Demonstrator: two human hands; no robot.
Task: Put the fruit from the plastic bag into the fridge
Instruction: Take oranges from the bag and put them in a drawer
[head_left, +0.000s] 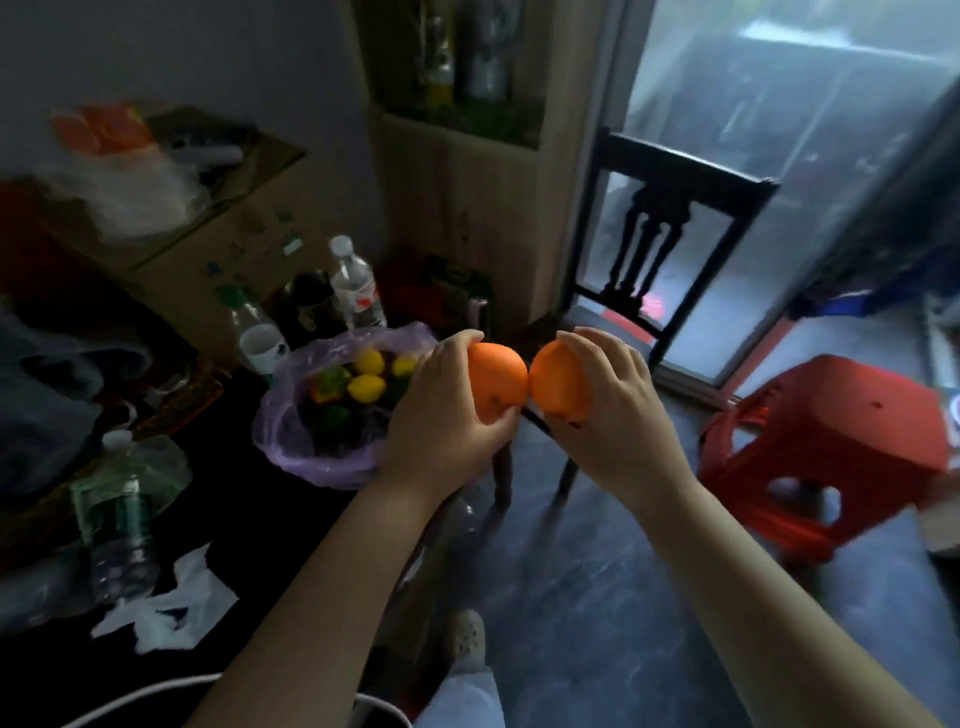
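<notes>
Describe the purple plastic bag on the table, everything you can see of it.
The plastic bag is thin, translucent, pale purple film, crumpled, its mouth open upward. It sits on the dark table, near the edge. Inside lie yellow lemons and green fruit. The left hand overlaps its right side in view; contact cannot be told.

A dim room: grey wall (218, 57), dark floor (587, 571), black chair (670, 218), red stool (831, 441), bright glass door (769, 130).
</notes>
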